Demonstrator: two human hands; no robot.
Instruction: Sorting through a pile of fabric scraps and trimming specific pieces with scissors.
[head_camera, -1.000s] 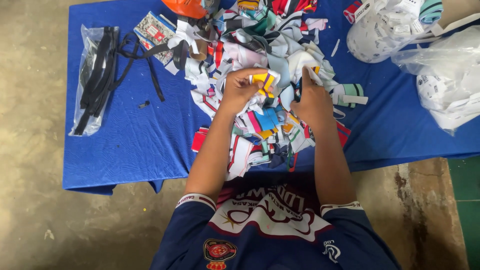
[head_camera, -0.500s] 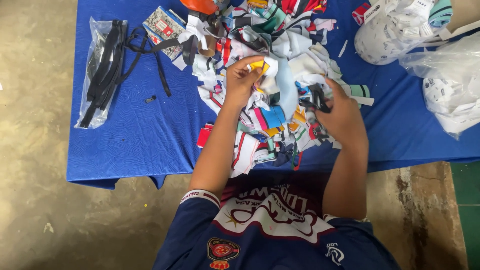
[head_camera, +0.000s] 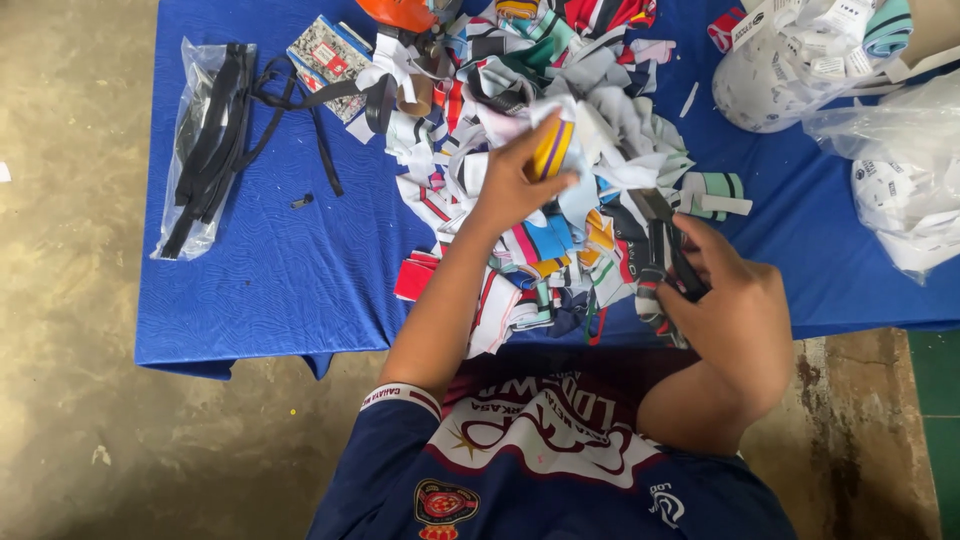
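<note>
A heap of many-coloured fabric strips and scraps (head_camera: 560, 130) covers the middle of a blue-clothed table (head_camera: 270, 270). My left hand (head_camera: 515, 185) is raised over the heap and pinches a yellow and purple strip (head_camera: 550, 150) together with white scraps. My right hand (head_camera: 725, 305) is at the table's near edge, closed around a pair of black-handled scissors (head_camera: 665, 240) whose blades point up toward the heap.
A clear bag of black straps (head_camera: 200, 150) lies at the table's left, with loose black straps (head_camera: 310, 110) and a small printed packet (head_camera: 328, 52) beside it. White bags of labels (head_camera: 800, 70) and clear plastic bags (head_camera: 900, 170) sit at the right. An orange object (head_camera: 400, 12) is at the top edge.
My hands have moved apart: the left lifted the yellow strip up over the heap, the right drew back toward the table's near edge with the scissors.
</note>
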